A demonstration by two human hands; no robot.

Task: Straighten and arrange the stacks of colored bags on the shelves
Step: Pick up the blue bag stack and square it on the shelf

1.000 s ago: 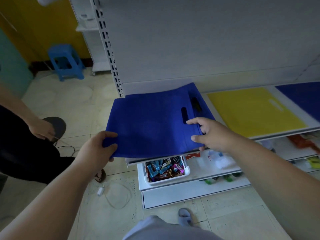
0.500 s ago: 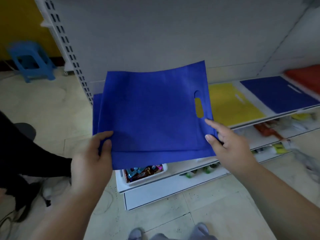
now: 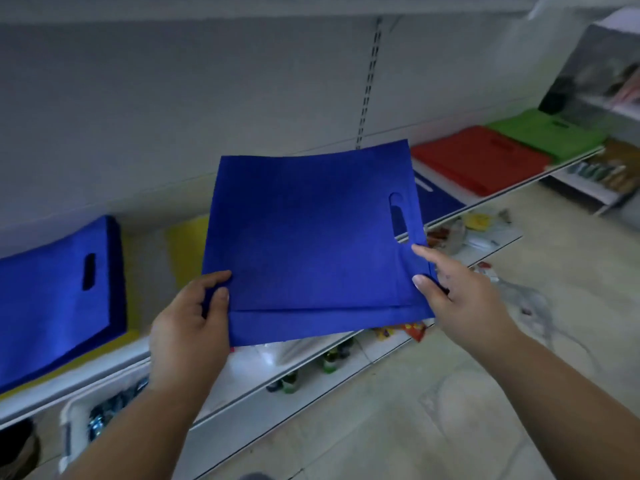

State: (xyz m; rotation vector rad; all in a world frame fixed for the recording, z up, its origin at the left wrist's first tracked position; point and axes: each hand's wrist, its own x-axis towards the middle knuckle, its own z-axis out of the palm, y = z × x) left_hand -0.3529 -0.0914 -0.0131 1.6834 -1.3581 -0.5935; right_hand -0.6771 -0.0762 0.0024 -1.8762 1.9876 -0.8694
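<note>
Both hands pinch flat blue non-woven bags [image 3: 311,244] with a slot handle, held above the white shelf [image 3: 349,362]: left hand [image 3: 188,327] at one corner, right hand [image 3: 457,296] at the other. Yellow stack [image 3: 187,251] mostly hidden behind; lower-shelf goods blurred.

The held bags [image 3: 311,244] hang in front of the shelf [image 3: 485,199], between the left hand [image 3: 190,327] at their near left corner and the right hand [image 3: 460,299] at their near right edge. On the shelf, one stack [image 3: 52,299] lies far left (on top of another, wider stack), a second stack [image 3: 187,251] sits just behind the held bags, and two more stacks [image 3: 478,157] lie far right. A bin [image 3: 69,420] sits on the lower shelf [image 3: 381,348], below the leftmost stack.
</note>
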